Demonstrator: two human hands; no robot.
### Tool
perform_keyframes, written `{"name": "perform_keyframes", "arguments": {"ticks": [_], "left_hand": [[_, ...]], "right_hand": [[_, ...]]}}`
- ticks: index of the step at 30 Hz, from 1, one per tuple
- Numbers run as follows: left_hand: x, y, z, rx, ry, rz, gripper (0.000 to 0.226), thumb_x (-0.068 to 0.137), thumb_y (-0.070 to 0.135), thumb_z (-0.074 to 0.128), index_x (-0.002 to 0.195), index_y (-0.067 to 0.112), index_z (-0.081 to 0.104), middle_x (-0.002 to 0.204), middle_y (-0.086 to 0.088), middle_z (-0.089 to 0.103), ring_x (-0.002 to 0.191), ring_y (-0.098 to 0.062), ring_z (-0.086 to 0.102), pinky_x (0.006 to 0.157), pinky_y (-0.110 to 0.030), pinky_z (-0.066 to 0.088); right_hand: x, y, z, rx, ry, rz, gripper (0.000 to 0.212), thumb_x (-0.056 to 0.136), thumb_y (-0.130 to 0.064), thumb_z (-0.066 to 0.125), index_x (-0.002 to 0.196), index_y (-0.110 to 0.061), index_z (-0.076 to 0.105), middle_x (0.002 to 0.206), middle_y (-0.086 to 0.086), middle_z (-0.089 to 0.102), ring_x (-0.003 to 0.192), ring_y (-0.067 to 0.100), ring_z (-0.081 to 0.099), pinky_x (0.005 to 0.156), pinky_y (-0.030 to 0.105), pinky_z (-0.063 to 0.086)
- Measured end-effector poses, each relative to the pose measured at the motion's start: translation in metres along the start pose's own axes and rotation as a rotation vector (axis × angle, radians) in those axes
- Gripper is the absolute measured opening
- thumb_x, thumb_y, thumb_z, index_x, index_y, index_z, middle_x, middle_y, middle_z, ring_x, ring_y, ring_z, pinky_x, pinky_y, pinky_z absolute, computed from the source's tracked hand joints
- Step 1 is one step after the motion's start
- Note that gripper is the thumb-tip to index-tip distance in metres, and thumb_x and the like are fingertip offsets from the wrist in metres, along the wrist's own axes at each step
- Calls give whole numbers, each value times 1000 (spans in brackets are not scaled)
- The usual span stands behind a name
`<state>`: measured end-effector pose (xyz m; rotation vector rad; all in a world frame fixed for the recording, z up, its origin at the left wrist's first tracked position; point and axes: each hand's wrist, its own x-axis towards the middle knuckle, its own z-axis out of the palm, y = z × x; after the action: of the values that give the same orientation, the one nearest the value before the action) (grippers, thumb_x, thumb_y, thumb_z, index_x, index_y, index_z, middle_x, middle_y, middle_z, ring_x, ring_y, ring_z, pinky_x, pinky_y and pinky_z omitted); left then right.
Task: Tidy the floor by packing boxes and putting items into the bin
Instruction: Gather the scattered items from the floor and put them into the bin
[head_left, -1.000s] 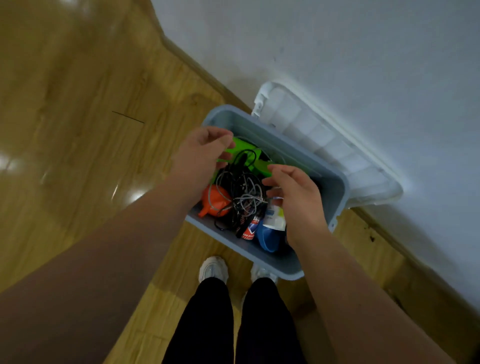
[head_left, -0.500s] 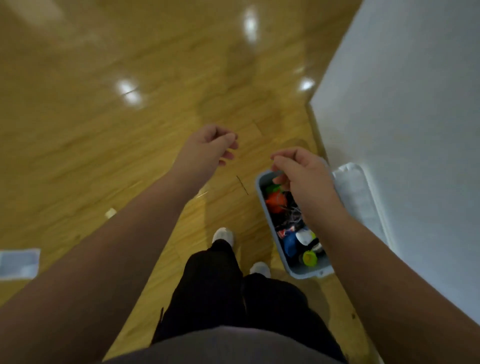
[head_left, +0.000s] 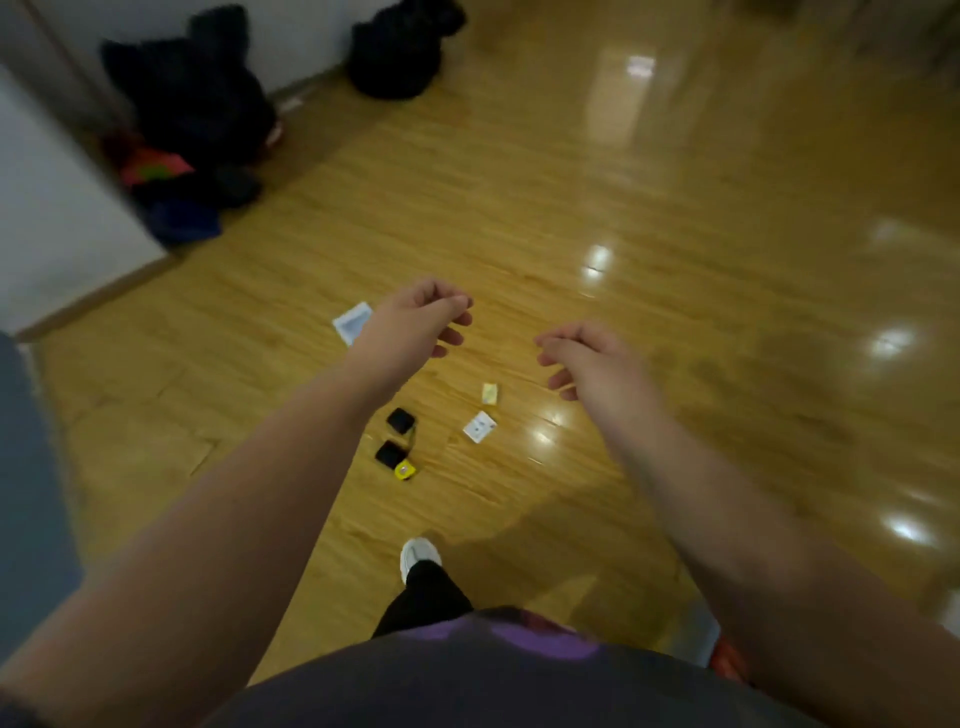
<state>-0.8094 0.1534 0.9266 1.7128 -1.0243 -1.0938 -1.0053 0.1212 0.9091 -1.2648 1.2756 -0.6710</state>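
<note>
She has turned away from the bin: a second ago both hands hovered over it by the wall, and now it is out of view and the floor litter lies ahead, so I'd judge one load is dropped and the next pickup begins.

At ten o'clock, against the wall, sits a dark heap of bags (head_left: 197, 114), too blurred to sort. Toward the middle, a pale blue-white box (head_left: 349, 323) lies flat at eleven o'clock from her shoe (head_left: 418, 556), half hidden by the left hand (head_left: 415, 325), which is loosely curled with fingertips near the thumb, holding nothing. Below that wrist two small black pieces (head_left: 400, 420) lie in a line running roughly twelve to six, ending at a yellow bit (head_left: 404, 471). Just right, a white card (head_left: 479, 427) has its corners at the clock points, its long axis about ten to four, and a yellowish scrap (head_left: 490, 393) lies near it at twelve. The right hand (head_left: 587, 358), at one o'clock, hangs half open and empty, fingers pointing left
</note>
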Motion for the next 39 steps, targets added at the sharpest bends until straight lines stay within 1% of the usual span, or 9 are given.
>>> {"name": "perform_keyframes", "arguments": {"ticks": [3,8,13,18,23,27,33,36,39], "left_hand": [[16,-20,-72,-26,106,-44,15,98,25,51,94,22,65,93,4,68,79,-13,63,72,-29,49],[56,-50,-169,-44,212,-119,16,98,26,51,97,20,66,90,6,70,76,-10,64,74,-30,51],[101,-60,-226,-68,305,-156,15,97,26,52,96,22,66,90,7,70,76,-10,64,74,-29,52],[141,-71,-239,-84,253,-182,15,97,29,53,97,22,67,92,7,70,77,-8,66,71,-26,53],[183,-73,-239,-128,242,-214,17,98,25,50,101,18,66,92,6,69,78,-10,64,73,-27,52],[218,-70,-239,-120,247,-243,17,98,25,50,101,18,65,92,7,68,78,-10,64,72,-26,52],[283,-70,-243,-81,254,-286,16,97,29,52,98,20,66,92,7,70,77,-9,65,64,-22,48],[312,-75,-242,-76,214,-297,15,97,27,52,96,22,65,93,7,69,74,-7,65,66,-24,49],[345,-85,-241,-59,154,-322,15,98,26,51,97,21,65,97,4,69,73,-6,64,70,-26,52]], "right_hand": [[34,-25,68,-63,-99,-19,10,88,-25,59,84,-27,68,89,-6,68,59,2,59,62,27,44],[89,-54,164,-99,-181,-27,10,88,-24,60,83,-28,68,90,-4,68,56,-1,59,64,28,45],[133,-75,219,-137,-189,-28,10,89,-28,60,83,-31,68,87,-6,70,69,8,63,70,34,51],[175,-80,240,-149,-203,12,10,89,-26,60,86,-31,68,91,-6,70,65,3,62,70,32,50],[225,-91,254,-177,-231,36,9,89,-30,60,86,-33,68,87,-12,70,69,5,63,71,34,52],[269,-101,259,-179,-269,60,9,90,-28,60,86,-31,67,87,-11,69,72,9,63,70,35,51],[335,-104,278,-185,-330,90,7,92,-23,59,91,-25,66,85,-8,66,68,10,58,67,30,46],[358,-98,281,-193,-316,124,6,92,-21,59,91,-23,65,85,-6,65,65,9,57,61,24,44],[381,-89,280,-184,-283,170,8,92,-20,58,90,-23,65,85,-6,64,63,8,57,59,23,43]]}}
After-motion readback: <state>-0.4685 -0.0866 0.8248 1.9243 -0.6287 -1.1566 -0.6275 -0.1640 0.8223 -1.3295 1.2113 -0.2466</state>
